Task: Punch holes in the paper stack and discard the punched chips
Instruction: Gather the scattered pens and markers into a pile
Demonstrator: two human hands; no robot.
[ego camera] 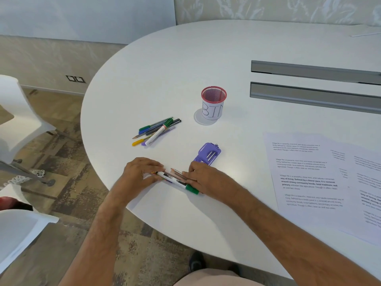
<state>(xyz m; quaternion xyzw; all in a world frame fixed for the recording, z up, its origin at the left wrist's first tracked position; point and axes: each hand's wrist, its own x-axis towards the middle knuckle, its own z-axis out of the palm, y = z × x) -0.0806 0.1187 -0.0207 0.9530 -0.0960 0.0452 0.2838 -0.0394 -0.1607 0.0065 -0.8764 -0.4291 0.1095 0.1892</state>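
Note:
A purple hole punch (209,152) lies on the white table (185,65), just beyond my right hand (203,178). Printed paper sheets (321,180) lie flat at the right. A pink mesh cup labelled BIN (213,105) stands upright behind the punch. Between my left hand (142,172) and my right hand lies a small bundle of pens (177,180), with a green-capped white marker on top. Both hands press against the bundle from either end, fingers curled around it on the tabletop.
A second loose pile of pens and pencils (157,131) lies left of the cup. Two grey cable slots (313,83) run across the table at the right. White chairs (18,124) stand at the left, off the table's curved edge.

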